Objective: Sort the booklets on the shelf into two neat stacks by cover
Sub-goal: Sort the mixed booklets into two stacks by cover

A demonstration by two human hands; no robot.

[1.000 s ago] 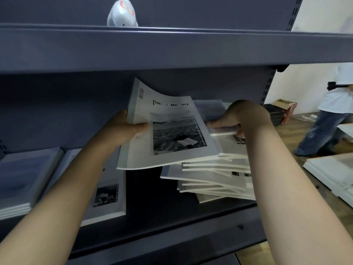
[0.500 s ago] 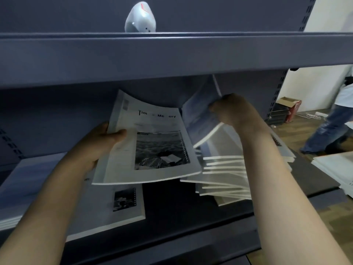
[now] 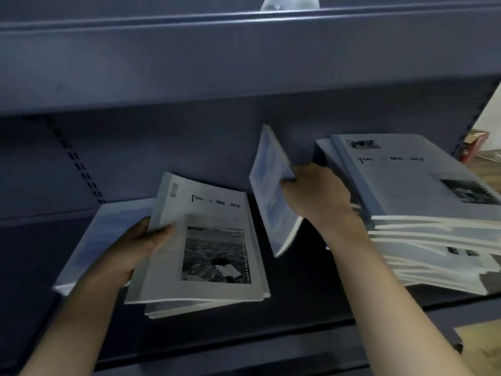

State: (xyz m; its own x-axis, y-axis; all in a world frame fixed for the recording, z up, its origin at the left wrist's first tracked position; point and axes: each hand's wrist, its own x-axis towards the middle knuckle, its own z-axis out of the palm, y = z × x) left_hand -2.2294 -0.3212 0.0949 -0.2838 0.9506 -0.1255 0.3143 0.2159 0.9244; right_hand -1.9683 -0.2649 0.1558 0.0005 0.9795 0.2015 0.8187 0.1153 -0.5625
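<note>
My left hand (image 3: 141,245) grips the left edge of a white booklet (image 3: 206,240) with a black-and-white photo cover, low over a small stack of the same cover (image 3: 206,305). My right hand (image 3: 317,196) pinches a blue-cover booklet (image 3: 271,196), held almost on edge in the air between the stacks. A messy pile of booklets (image 3: 433,240) lies at the right, topped by a white photo-cover one (image 3: 412,180). A stack of blue-cover booklets (image 3: 108,234) lies at the left, partly hidden behind my left hand.
The dark shelf board (image 3: 311,299) has a raised front lip. The upper shelf (image 3: 244,55) overhangs close above, with a rounded white object (image 3: 290,2) on it. A red box (image 3: 474,145) on a wooden floor shows past the shelf's right post.
My left hand has lowered the white booklet leftward onto the small stack. My right hand has lifted the blue booklet off the right pile and swung it left, tilted on edge.
</note>
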